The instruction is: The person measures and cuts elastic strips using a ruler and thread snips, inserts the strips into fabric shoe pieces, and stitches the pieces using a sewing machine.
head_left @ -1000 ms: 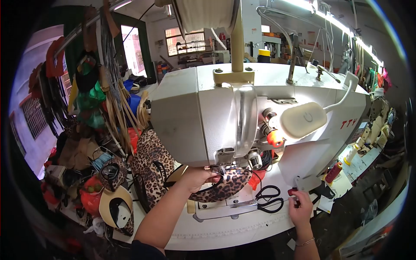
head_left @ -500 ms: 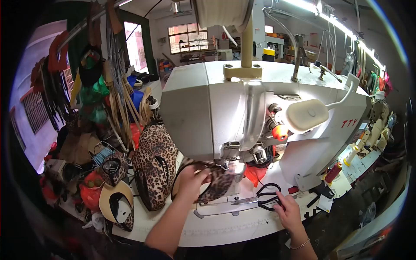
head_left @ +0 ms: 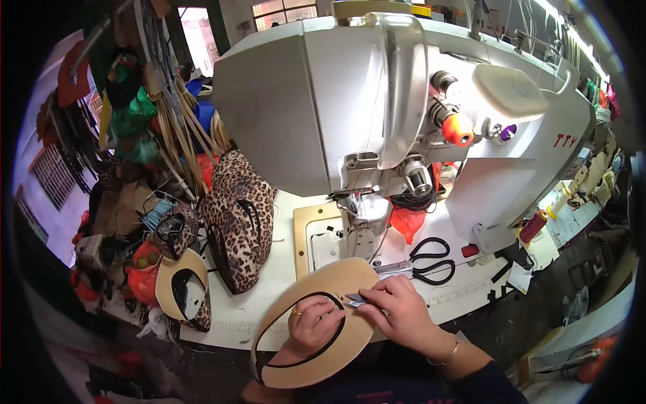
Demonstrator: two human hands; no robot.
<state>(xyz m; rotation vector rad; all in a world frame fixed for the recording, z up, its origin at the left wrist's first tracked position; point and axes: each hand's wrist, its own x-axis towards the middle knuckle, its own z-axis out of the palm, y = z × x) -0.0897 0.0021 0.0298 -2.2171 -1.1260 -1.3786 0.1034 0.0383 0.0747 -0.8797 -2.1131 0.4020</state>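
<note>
Close to me, a beige sun visor [head_left: 282,323] with a black-edged oval opening is tilted over the table's front edge. My left hand [head_left: 313,326] comes up through that opening, fingers curled closed at its black edge and steadying the visor. Small silver thread snips [head_left: 356,300] are pinched in my right hand [head_left: 400,313], their blades at the visor's surface beside the opening. Black-handled scissors [head_left: 432,260] lie on the table just beyond my right hand. Behind the visor stands the white sewing machine [head_left: 269,101], its needle area uncovered.
A stack of leopard-print visors [head_left: 239,222] lies left of the machine. Another beige visor [head_left: 166,289] rests at the table's left edge near a red plastic bag [head_left: 142,276]. Thread spools [head_left: 533,227] stand on the right. Black scraps [head_left: 498,293] lie near the right edge.
The visor has come away from the needle toward me and now shows its beige side. My right hand has moved left from beside the scissors and now holds snips. The view has tipped downward.
</note>
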